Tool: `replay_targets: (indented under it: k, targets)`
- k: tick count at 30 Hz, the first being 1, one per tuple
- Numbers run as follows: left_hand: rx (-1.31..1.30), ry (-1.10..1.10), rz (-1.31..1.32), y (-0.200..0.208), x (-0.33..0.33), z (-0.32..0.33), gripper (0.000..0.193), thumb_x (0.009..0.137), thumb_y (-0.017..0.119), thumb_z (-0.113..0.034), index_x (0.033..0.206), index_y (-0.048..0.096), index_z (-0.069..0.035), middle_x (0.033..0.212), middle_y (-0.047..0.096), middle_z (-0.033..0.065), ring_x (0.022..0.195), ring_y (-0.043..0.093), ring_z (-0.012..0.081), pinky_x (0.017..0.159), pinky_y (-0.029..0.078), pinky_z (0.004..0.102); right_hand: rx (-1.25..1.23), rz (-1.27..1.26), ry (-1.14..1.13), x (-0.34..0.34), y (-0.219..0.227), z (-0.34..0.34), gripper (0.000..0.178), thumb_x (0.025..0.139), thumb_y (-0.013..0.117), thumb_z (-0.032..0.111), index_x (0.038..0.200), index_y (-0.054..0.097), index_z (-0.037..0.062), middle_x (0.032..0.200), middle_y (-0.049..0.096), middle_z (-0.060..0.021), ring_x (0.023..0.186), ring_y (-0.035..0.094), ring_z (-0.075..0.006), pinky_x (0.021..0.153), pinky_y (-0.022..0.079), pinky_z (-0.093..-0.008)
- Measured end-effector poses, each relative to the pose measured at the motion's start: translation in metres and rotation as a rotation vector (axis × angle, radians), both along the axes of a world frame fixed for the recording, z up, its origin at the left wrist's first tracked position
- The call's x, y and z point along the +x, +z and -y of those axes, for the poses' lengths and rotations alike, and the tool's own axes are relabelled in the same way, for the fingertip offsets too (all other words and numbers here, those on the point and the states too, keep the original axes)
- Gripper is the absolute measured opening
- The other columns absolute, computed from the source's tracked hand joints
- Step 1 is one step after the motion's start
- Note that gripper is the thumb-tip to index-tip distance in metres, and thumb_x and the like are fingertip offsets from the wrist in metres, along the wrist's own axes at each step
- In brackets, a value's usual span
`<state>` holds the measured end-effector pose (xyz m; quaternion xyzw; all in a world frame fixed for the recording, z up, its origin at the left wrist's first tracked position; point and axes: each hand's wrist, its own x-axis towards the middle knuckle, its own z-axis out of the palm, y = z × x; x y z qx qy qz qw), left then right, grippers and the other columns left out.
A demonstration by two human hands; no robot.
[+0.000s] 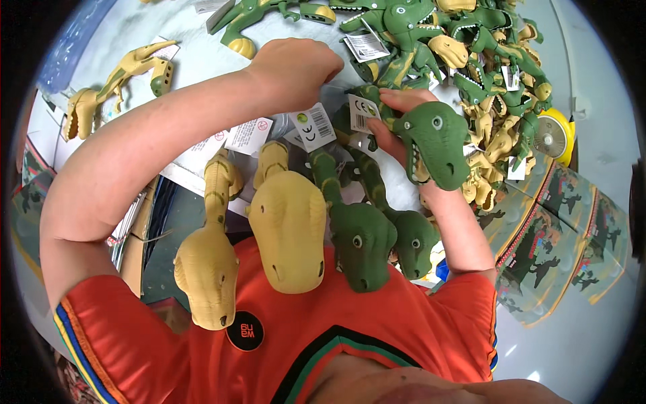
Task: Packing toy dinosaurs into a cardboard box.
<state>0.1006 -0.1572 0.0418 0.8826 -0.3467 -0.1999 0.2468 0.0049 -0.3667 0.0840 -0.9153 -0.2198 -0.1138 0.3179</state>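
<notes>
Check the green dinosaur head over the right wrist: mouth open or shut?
Open: the green dinosaur head shows a gap edged with white teeth.

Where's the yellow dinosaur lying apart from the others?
In the head view, the yellow dinosaur lies at upper left, just beyond the left forearm.

White tags (314, 128) on the toy dinosaurs (363, 246) bear barcodes and small print; a black badge (245, 330) shows lettering

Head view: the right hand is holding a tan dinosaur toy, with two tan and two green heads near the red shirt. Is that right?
No: the head view shows that the dinosaur toy in the right hand is green, not tan. The rest is right.
</notes>
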Motion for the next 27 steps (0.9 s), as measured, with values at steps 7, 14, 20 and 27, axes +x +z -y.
replay_targets:
  k: [7, 14, 20, 27]
  targets:
    - [-0.002, -0.048, 0.044, 0.000, 0.000, 0.000, 0.024, 0.076, 0.064, 0.000, 0.098, 0.068, -0.009, 0.103, 0.069, 0.0101, 0.102, 0.066, 0.0311, 0.081, 0.053, 0.0433, 0.101, -0.137, 0.059, 0.003, -0.008, 0.011, 0.050, 0.070, 0.084, 0.001, 0.116, 0.064, 0.0039, 0.125, 0.061, -0.0127, 0.096, 0.064, -0.0202, 0.077, 0.054, -0.0330]
    - [-0.091, 0.012, -0.061, -0.008, 0.004, -0.009, 0.024, 0.079, 0.060, -0.004, 0.101, 0.068, -0.009, 0.101, 0.070, 0.0112, 0.099, 0.067, 0.0312, 0.082, 0.053, 0.0429, -0.157, -0.292, 0.022, 0.000, 0.019, 0.007, 0.063, 0.065, 0.086, 0.006, 0.124, 0.064, 0.0054, 0.130, 0.059, -0.0093, 0.100, 0.059, -0.0171, 0.082, 0.051, -0.0310]
    - [-0.201, 0.007, 0.027, 0.000, 0.006, -0.027, 0.027, 0.080, 0.056, -0.006, 0.104, 0.069, -0.006, 0.095, 0.070, 0.0148, 0.095, 0.067, 0.0338, 0.083, 0.053, 0.0448, 0.018, -0.294, 0.036, -0.002, 0.037, 0.018, 0.065, 0.070, 0.073, -0.003, 0.134, 0.057, 0.0006, 0.131, 0.057, -0.0133, 0.105, 0.059, -0.0174, 0.086, 0.049, -0.0297]
    - [-0.314, 0.000, -0.018, 0.005, 0.013, -0.037, 0.031, 0.080, 0.056, -0.003, 0.108, 0.068, -0.006, 0.087, 0.069, 0.0135, 0.087, 0.067, 0.0323, 0.078, 0.053, 0.0432, -0.088, 0.122, -0.132, 0.054, 0.047, 0.043, 0.037, 0.090, 0.063, -0.002, 0.126, 0.065, 0.0065, 0.121, 0.060, -0.0088, 0.102, 0.064, -0.0165, 0.084, 0.055, -0.0278]
